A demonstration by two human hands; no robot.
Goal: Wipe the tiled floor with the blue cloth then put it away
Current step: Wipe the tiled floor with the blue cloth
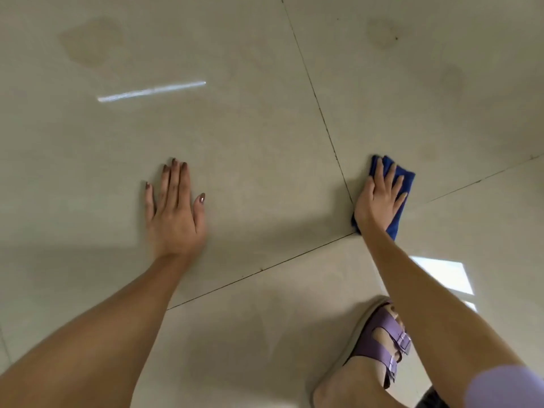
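R hand flat, fingers spread, pressing folded blue cloth onto tiled floor at grout-line crossing; cloth long axis runs approx 12–6 o'clock. L hand flat, open, on tile w/ nothing under it.

R hand on cloth, L hand flat on floor.

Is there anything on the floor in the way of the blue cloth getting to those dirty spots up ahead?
Nothing visible. The right hand presses flat on the blue cloth, and only bare floor lies between it and the faint smudges farther ahead. The left hand rests off to the side, out of that path.
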